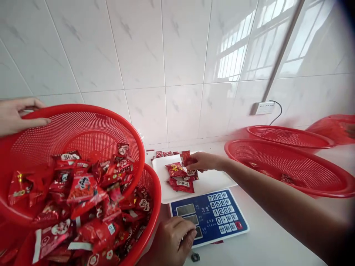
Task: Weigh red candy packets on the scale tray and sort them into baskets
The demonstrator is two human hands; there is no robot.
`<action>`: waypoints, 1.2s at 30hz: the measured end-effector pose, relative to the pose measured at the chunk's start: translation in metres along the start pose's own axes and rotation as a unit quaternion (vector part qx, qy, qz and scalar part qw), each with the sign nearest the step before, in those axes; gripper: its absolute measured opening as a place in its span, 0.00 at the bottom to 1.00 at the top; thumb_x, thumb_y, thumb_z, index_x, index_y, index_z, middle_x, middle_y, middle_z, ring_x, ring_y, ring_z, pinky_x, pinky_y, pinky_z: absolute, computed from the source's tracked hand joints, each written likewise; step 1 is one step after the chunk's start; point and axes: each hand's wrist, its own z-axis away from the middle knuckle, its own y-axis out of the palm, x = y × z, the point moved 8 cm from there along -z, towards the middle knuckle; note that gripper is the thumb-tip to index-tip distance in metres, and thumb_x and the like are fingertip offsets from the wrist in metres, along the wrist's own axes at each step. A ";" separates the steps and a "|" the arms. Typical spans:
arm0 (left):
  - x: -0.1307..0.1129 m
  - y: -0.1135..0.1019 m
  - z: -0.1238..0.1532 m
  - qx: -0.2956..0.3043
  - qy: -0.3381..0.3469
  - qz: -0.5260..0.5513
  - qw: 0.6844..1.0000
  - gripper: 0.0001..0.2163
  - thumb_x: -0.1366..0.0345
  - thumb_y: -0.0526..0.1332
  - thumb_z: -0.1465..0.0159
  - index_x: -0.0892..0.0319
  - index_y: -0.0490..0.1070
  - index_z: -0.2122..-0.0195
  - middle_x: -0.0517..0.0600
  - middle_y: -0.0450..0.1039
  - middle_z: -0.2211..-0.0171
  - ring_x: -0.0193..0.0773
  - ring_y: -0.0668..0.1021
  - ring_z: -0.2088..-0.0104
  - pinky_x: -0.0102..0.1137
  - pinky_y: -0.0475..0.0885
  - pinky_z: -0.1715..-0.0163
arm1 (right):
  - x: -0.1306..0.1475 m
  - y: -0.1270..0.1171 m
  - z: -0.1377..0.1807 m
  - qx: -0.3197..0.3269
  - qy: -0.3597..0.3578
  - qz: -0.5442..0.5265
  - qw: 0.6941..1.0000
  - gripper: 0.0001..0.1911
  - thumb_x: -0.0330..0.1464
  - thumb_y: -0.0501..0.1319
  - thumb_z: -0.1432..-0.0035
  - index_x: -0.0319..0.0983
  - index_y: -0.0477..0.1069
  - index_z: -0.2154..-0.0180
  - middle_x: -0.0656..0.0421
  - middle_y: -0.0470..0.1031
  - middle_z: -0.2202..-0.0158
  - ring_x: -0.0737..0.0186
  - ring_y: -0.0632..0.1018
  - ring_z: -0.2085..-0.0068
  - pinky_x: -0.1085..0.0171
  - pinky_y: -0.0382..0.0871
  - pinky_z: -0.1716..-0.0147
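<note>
My right hand [203,162] reaches over the white tray [163,195] of a digital scale, fingers pinched on a small red snack packet [187,156]. Several more red packets [181,184] lie in a pile on that tray, just below my fingers. My left hand [176,238] is loosely curled, with nothing showing in its fingers. It rests at the near left edge of the blue scale panel [206,218], partly covering the displays. Beside it stands a red mesh basket [156,192] full of red packets.
Another person's hand [20,116] grips a tilted red basket [97,107] of packets above the full one. Two red baskets [327,173] stand right, the front one holding a few packets. A blurred red object [332,127] is at the right edge. A socket strip [264,108] is on the tiled wall.
</note>
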 end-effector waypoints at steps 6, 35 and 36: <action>-0.001 -0.001 0.001 -0.012 0.016 -0.007 1.000 0.10 0.65 0.51 0.34 0.57 0.70 0.67 0.47 0.73 0.75 0.33 0.76 0.75 0.24 0.69 0.75 | -0.006 0.002 0.004 0.045 0.014 0.004 0.999 0.21 0.40 0.63 0.54 0.38 0.74 0.58 0.60 0.72 0.75 0.72 0.64 0.80 0.68 0.57 0.81; -0.001 0.003 0.000 -0.008 0.029 -0.022 0.999 0.12 0.63 0.49 0.33 0.58 0.70 0.69 0.47 0.72 0.76 0.33 0.75 0.76 0.23 0.68 0.76 | 0.045 0.050 0.006 -0.029 -0.155 0.160 0.974 0.26 0.43 0.59 0.45 0.49 0.64 0.44 0.57 0.56 0.37 0.50 0.52 0.36 0.50 0.48 0.41; -0.002 0.003 0.000 -0.009 0.032 -0.023 0.999 0.12 0.63 0.49 0.33 0.58 0.70 0.69 0.48 0.72 0.76 0.33 0.75 0.75 0.24 0.68 0.76 | 0.045 0.052 0.006 -0.027 -0.155 0.175 0.972 0.27 0.44 0.58 0.44 0.49 0.63 0.43 0.56 0.54 0.36 0.49 0.51 0.36 0.48 0.47 0.41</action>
